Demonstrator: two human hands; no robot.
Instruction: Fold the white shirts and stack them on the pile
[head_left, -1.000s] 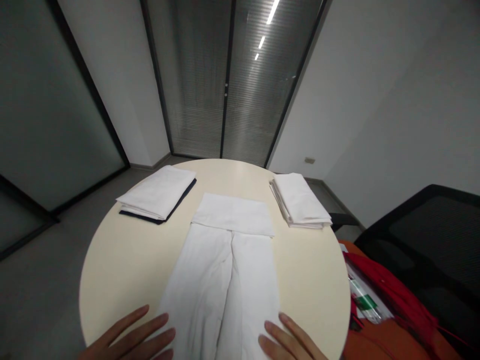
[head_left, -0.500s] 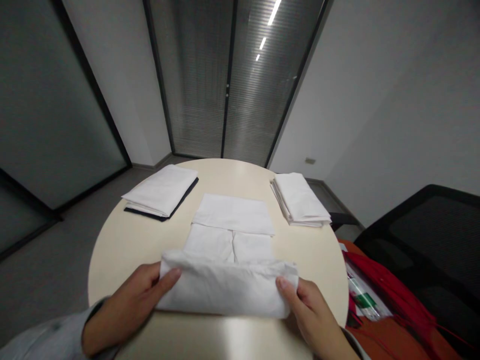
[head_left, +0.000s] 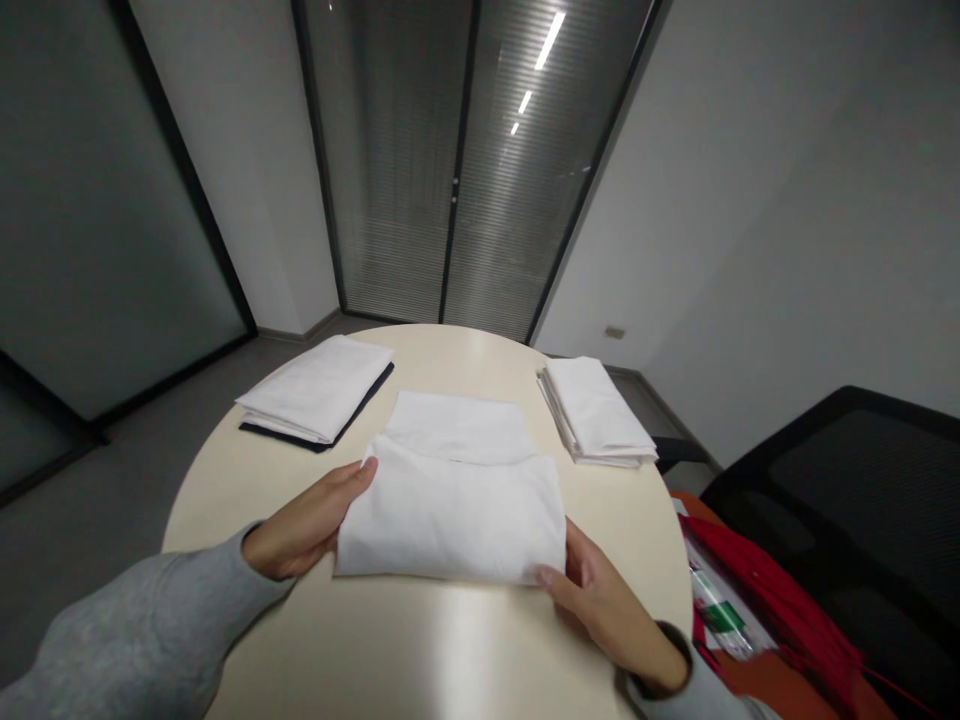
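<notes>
**Folded white cloth (head_left: pixel 450 515) held at both sides on a round, cream surface (head_left: pixel 390 650)**

The white cloth lay across the middle of the surface, its near part folded over toward the far band, with a shallow seam line where the two met. The left hand (head_left: pixel 315 515) gripped the cloth's left side, its fingers closed on the fabric and the thumb (head_left: pixel 367 472) on top. The right hand (head_left: pixel 596 590) gripped the near right corner, its thumb (head_left: pixel 551 577) on top and the other fingers partly hidden. Both wrists came out of grey sleeves (head_left: pixel 157 610).

Near the surface's far left edge rested a folded white stack (head_left: pixel 319 385) with a dark layer (head_left: pixel 300 440) beneath it. A second white stack (head_left: pixel 600 410), several layers thick, lay by the far right edge. Both stood apart from the held cloth.

To the right of the surface stood a black mesh chair (head_left: pixel 862 500). Beside the surface's right edge, a red item (head_left: pixel 772 590) and a clear packet with a green mark (head_left: pixel 724 615) lay on something orange (head_left: pixel 780 680). Beyond the far edge rose a glass partition with blinds (head_left: pixel 397 200).
</notes>
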